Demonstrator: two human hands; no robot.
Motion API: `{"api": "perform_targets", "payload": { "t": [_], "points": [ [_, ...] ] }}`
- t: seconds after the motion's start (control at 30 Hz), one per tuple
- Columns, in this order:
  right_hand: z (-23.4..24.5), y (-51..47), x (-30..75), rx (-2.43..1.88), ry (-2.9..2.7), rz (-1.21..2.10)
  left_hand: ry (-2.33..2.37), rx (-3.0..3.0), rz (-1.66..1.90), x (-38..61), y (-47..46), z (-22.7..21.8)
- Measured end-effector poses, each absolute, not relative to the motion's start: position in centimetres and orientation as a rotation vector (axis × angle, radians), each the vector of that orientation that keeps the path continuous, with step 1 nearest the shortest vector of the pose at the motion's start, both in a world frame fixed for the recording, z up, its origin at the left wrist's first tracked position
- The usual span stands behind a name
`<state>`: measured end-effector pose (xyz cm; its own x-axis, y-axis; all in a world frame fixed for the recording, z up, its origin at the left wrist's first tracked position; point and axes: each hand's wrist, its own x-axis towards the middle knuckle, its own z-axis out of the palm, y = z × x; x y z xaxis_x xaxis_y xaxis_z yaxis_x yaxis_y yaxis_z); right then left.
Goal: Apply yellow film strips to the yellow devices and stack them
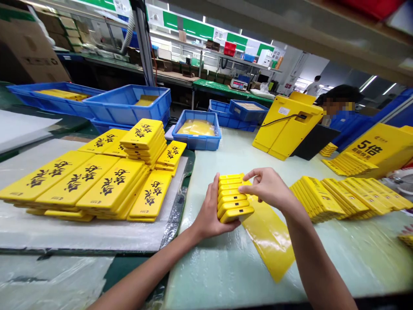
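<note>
My left hand [209,211] grips a stack of several thin yellow plastic panels [232,198] standing on edge. My right hand [266,187] rests over the stack's far end, with thumb and fingertips on the top panels. A flat, glossy yellow sheet [267,237] lies on the table under and beyond the stack, partly hidden by it. Rows of similar yellow panels [345,196] lie on edge to the right. Stacks of yellow panels with black lettering [109,183] sit on a white sheet [80,234] to the left.
Blue plastic crates [125,105] hold yellow items along the far side of the table. A large yellow folded display [287,125] with a black cable stands beyond my hands. A co-worker in a blue sleeve [346,127] is at the far right.
</note>
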<state>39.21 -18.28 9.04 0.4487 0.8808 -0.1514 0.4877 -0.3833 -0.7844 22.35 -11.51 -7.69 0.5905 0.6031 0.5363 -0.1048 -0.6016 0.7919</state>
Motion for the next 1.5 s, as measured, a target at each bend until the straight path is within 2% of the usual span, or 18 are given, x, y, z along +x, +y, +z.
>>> {"api": "perform_targets", "payload": {
  "t": [0.17,0.23,0.37,0.6,0.8,1.13,1.37,1.5],
  "points": [
    [7.0,-18.0,41.7,-1.815,-1.177,0.999,0.424,1.987,1.056,22.2,-11.2,-7.6],
    [5.4,-18.1,43.5,-1.875,-1.138,0.838,0.436,1.994,1.048,22.1,-11.1,-7.4],
    [1.2,-18.5,47.1,-2.263,-1.041,0.340,0.436,2.006,1.060,22.1,-11.0,-7.4],
    [-4.2,-18.4,46.7,-2.558,-1.062,0.304,0.470,1.999,1.029,22.0,-11.0,-7.3],
    [-4.2,-17.5,45.1,-2.709,-1.117,0.227,0.469,2.009,1.013,21.9,-11.1,-7.0],
    [-5.0,-17.3,46.7,-2.669,-1.114,0.243,0.450,1.966,1.011,21.9,-11.6,-7.1],
    [-5.5,-19.3,46.9,-2.375,-0.936,0.302,0.420,1.991,1.036,21.9,-11.6,-7.7],
    [-2.2,-21.3,48.4,-2.086,-0.827,0.455,0.416,1.987,1.051,21.9,-11.6,-7.7]
  ]
}}
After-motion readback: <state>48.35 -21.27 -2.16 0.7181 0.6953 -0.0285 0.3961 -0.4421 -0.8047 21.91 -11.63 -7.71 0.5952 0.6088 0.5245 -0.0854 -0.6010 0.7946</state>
